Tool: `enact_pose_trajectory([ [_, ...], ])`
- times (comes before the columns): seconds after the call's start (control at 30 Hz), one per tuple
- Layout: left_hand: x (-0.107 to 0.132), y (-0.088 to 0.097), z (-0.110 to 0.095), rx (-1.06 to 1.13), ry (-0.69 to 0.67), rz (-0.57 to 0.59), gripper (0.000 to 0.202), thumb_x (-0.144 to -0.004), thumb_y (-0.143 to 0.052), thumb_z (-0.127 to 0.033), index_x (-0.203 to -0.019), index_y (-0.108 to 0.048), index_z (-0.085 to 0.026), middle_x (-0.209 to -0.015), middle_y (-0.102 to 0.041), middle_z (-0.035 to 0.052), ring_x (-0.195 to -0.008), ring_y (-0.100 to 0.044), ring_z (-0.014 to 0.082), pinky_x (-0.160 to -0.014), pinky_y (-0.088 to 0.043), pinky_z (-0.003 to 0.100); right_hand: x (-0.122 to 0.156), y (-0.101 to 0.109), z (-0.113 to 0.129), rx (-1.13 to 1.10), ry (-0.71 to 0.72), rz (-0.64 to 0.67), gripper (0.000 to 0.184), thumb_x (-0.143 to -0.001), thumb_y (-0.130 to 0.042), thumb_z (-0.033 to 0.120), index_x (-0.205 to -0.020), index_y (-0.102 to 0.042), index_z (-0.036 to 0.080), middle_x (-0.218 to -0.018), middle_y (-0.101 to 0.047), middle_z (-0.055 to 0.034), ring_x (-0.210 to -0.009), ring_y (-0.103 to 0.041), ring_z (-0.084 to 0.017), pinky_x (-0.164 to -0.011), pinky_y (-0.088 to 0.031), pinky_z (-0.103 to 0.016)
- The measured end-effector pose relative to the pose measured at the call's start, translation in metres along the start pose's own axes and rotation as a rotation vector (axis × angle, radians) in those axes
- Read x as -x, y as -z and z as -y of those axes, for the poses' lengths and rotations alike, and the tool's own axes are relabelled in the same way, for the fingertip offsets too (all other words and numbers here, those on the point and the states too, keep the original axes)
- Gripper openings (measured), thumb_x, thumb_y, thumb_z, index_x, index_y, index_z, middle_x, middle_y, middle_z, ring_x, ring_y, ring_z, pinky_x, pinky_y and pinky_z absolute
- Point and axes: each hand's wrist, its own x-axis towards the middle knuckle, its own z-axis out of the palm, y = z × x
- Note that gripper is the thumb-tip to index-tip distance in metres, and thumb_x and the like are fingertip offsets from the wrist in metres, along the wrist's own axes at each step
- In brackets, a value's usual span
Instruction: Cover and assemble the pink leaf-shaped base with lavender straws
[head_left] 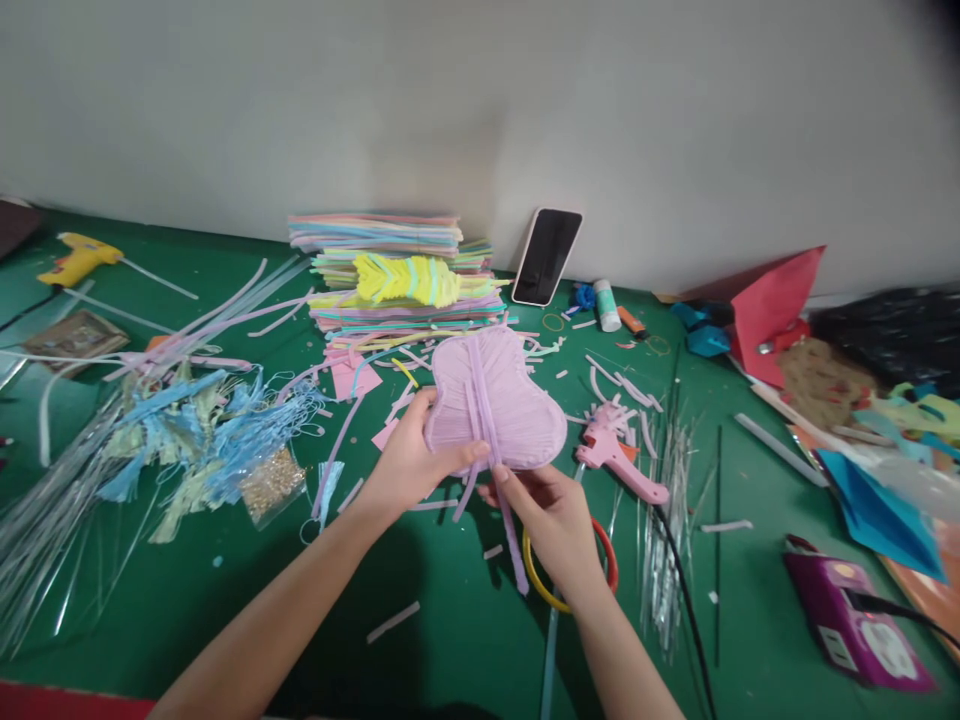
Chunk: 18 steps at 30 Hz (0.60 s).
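My left hand (420, 450) grips the lower left edge of a lilac lobed shape (517, 400) covered in close rows of fuzzy strands. Its thumb presses on the front, by loose lilac pipe cleaners (477, 385) that run down the face. At the shape's bottom edge, the thumb and fingers of my right hand (547, 510) pinch a lilac pipe cleaner whose tail (514, 550) hangs below. Part of the right fingers is hidden behind the shape. A yellow and red ring (536, 580) shows on both sides of my right wrist.
Behind lie stacked pipe cleaners (375, 235), a yellow bundle (405, 280) and a phone (547, 257) leaning on the wall. A pink glue gun (619, 462) lies right; a yellow one (81, 260) far left. Blue tassels (225, 430), silver strands (667, 540) and a purple box (855, 620) surround me.
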Motion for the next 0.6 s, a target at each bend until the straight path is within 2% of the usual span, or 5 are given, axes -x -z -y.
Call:
enact_pose_trajectory([
  [0.13, 0.000, 0.000, 0.003, -0.081, -0.020, -0.054, 0.049, -0.069, -0.073, -0.027, -0.115, -0.056, -0.019, -0.106, -0.067, 0.0075, -0.095, -0.065, 0.0243, -0.079, -0.052, 0.032, 0.001, -0.003, -0.001, -0.039, -0.019, -0.019, 0.028, -0.071, -0.077, 0.040, -0.089, -0.071, 0.019, -0.081, -0.075, -0.0028, -0.070, -0.070, -0.017, -0.068, -0.058, -0.030],
  [0.23, 0.002, 0.005, 0.004, -0.080, 0.030, 0.038, 0.034, -0.077, -0.060, -0.021, -0.111, -0.061, -0.019, -0.093, -0.070, 0.0047, -0.070, -0.066, 0.0184, -0.060, -0.051, 0.027, 0.001, -0.006, -0.006, -0.107, -0.045, -0.070, 0.031, -0.072, -0.077, 0.041, -0.090, -0.070, 0.018, -0.081, -0.074, -0.0037, -0.071, -0.070, -0.017, -0.068, -0.058, -0.028],
  [0.33, 0.004, 0.015, 0.003, -0.018, 0.129, 0.079, 0.022, -0.081, -0.054, -0.021, -0.100, -0.065, -0.017, -0.072, -0.067, 0.0012, -0.051, -0.058, 0.0130, -0.045, -0.044, 0.021, 0.003, -0.007, -0.011, -0.137, -0.061, -0.048, 0.030, -0.071, -0.079, 0.040, -0.089, -0.069, 0.017, -0.076, -0.074, -0.0027, -0.068, -0.070, -0.015, -0.068, -0.058, -0.026],
  [0.47, 0.006, 0.031, -0.005, 0.087, 0.210, -0.046, 0.020, -0.083, -0.060, -0.031, -0.092, -0.065, -0.014, -0.073, -0.069, 0.0051, -0.061, -0.066, 0.0157, -0.057, -0.054, 0.026, 0.004, -0.005, -0.015, -0.169, -0.102, -0.048, 0.032, -0.069, -0.080, 0.039, -0.090, -0.070, 0.017, -0.074, -0.074, -0.0027, -0.065, -0.069, -0.014, -0.066, -0.057, -0.024],
  [0.6, 0.009, 0.035, -0.022, 0.095, 0.151, -0.157, 0.028, -0.081, -0.066, -0.042, -0.091, -0.060, -0.016, -0.080, -0.073, 0.0077, -0.066, -0.068, 0.0180, -0.067, -0.057, 0.033, 0.002, -0.007, -0.019, -0.255, -0.102, -0.083, 0.030, -0.067, -0.081, 0.038, -0.084, -0.069, 0.017, -0.072, -0.073, -0.0016, -0.065, -0.070, -0.014, -0.063, -0.057, -0.023],
])
